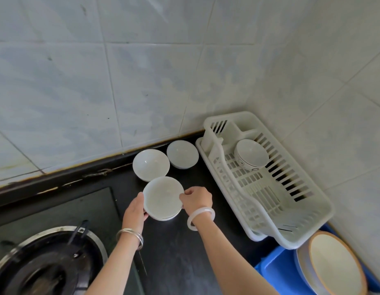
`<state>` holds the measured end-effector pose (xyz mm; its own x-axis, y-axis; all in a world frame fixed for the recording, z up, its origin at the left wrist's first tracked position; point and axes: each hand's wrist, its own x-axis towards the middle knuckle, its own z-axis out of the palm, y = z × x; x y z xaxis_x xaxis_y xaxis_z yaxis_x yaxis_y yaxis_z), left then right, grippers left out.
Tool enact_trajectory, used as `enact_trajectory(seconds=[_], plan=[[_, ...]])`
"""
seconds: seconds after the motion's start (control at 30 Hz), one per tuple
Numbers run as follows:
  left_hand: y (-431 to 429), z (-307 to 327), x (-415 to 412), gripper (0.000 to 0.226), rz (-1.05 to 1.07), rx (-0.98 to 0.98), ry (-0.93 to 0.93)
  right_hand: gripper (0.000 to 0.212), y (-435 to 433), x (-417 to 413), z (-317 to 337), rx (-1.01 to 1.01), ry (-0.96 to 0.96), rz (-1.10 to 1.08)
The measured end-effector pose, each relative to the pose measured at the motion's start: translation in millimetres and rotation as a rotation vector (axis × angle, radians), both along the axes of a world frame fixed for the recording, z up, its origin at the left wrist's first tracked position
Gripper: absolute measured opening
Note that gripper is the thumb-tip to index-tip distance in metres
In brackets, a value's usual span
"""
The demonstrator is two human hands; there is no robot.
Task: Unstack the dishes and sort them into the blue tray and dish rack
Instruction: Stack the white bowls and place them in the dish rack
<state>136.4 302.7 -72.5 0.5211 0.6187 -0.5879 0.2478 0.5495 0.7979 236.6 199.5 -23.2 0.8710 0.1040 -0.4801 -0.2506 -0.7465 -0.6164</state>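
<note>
A small stack of white bowls (162, 199) sits on the black counter, just in front of me. My left hand (135, 209) cups its left side and my right hand (196, 200) pinches its right rim. Behind it stand two more white bowls, one (151, 164) near and one (182, 153) by the wall. The white dish rack (297, 228) at the right holds one tilted bowl (251, 154). The blue tray (276, 271) at the bottom right holds plates (331, 262) leaning on edge.
A gas stove (46, 260) with a dark burner fills the lower left. Tiled walls close the back and the right side. The dark counter (176, 252) runs between the stove and the rack.
</note>
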Motion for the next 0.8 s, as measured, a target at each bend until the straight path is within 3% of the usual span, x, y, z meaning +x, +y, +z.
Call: enact_trajectory(seconds=[0.23,0.37,0.5,0.63,0.8], plan=[[1.9,-17.0,-1.1,0.035,-0.092,0.184,0.084,0.013,-3.0,4.1,-9.6,-0.014,0.032,0.001],[5.7,-18.1,2.3,0.032,-0.04,0.036,0.048,0.011,-7.0,8.1,-16.9,0.058,0.103,-0.025],[5.8,-13.1,5.7,0.033,-0.024,-0.043,0.053,0.037,-7.6,7.8,-19.9,0.271,0.364,-0.076],[-3.1,2.2,4.7,0.034,-0.038,0.012,0.078,0.039,-18.7,9.9,-17.3,0.268,0.321,-0.063],[-23.0,47.0,25.5,0.035,-0.144,0.158,-0.06,0.033,-55.5,27.9,17.4,0.461,0.202,-0.137]])
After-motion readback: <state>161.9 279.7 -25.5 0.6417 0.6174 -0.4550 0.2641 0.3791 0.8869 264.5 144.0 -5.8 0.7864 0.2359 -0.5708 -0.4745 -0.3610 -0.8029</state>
